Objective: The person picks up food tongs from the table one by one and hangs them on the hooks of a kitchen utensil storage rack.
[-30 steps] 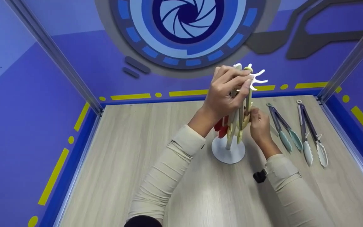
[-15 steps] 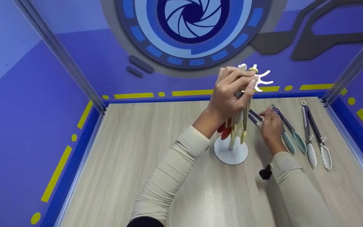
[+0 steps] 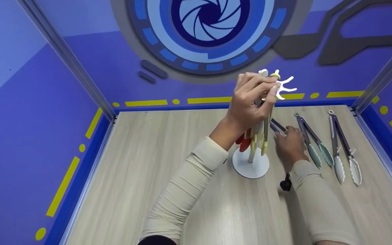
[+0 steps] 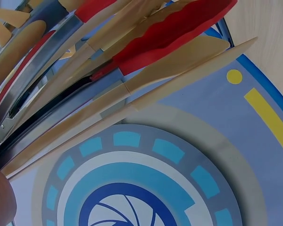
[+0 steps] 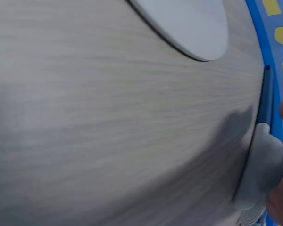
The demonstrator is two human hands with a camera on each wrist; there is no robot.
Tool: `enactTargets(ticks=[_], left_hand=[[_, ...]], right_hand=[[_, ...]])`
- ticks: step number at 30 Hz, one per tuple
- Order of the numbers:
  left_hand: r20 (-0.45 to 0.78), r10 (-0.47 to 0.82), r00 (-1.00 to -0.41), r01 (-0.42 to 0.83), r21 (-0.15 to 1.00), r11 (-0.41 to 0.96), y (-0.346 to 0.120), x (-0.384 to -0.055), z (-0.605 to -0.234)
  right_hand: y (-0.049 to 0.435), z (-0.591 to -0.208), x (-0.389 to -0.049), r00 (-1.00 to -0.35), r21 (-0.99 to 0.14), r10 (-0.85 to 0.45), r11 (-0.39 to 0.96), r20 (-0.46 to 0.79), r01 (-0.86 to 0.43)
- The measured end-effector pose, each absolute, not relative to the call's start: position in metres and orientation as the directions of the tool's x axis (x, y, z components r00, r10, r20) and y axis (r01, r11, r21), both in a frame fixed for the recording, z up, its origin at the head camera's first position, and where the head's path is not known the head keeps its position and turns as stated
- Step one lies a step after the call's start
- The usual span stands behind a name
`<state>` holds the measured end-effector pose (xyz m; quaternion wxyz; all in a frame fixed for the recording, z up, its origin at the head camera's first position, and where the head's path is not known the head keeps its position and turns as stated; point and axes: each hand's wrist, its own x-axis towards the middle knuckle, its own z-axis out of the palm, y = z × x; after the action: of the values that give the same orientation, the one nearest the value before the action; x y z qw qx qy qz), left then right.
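Note:
My left hand [image 3: 250,98] grips the top of a white utensil stand [image 3: 286,89], fingers and thumb close around its branching hooks. Red tongs [image 3: 245,144] and pale yellow tongs [image 3: 264,146] hang from the stand, partly behind the hand; the left wrist view shows the red tips [image 4: 174,40] among beige ones. A yellow ring [image 3: 275,77] loops over a hook by the fingertips. Right of the base, my right hand [image 3: 292,144] pinches dark-handled tongs [image 3: 277,126] lying on the table, covering their head. In the right wrist view, fingers flank the grey tip [image 5: 262,165].
The stand's round white base [image 3: 250,166] rests on the wooden table [image 3: 148,163]. Two more pairs lie at the right: teal-tipped tongs [image 3: 318,149] and white-tipped tongs [image 3: 344,149]. Blue panelled walls [image 3: 80,75] enclose the table's back and sides.
My right hand has left the tongs hanging on the stand, moved right, then lowered onto the dark-handled tongs on the table. The left hand stays at the stand's top; the view shifts slightly.

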<state>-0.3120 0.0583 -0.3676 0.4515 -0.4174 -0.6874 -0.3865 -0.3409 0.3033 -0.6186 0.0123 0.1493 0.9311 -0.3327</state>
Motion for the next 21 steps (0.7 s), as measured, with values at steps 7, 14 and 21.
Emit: enactTargets(ticks=[7,14,21], left_hand=[[0.946,0.211,-0.246,0.918,0.158,0.364,0.0595,-0.3108,-0.3677],[0.949,0.199,-0.246,0.914,0.158,0.373,0.0624,-0.31,-0.3689],[0.951,0.185,-0.249,0.909,0.164,0.383,0.0627,-0.3106,-0.3705]], right_hand=[[0.3015,-0.6258,-0.3423,-0.961,-0.576,0.266,0.776,-0.071,0.257],[0.3017,-0.6236,-0.34,-0.973,-0.562,0.23,0.804,-0.003,0.192],[0.2952,-0.6258,-0.3432,-0.984,-0.428,0.177,0.89,-0.002,0.161]])
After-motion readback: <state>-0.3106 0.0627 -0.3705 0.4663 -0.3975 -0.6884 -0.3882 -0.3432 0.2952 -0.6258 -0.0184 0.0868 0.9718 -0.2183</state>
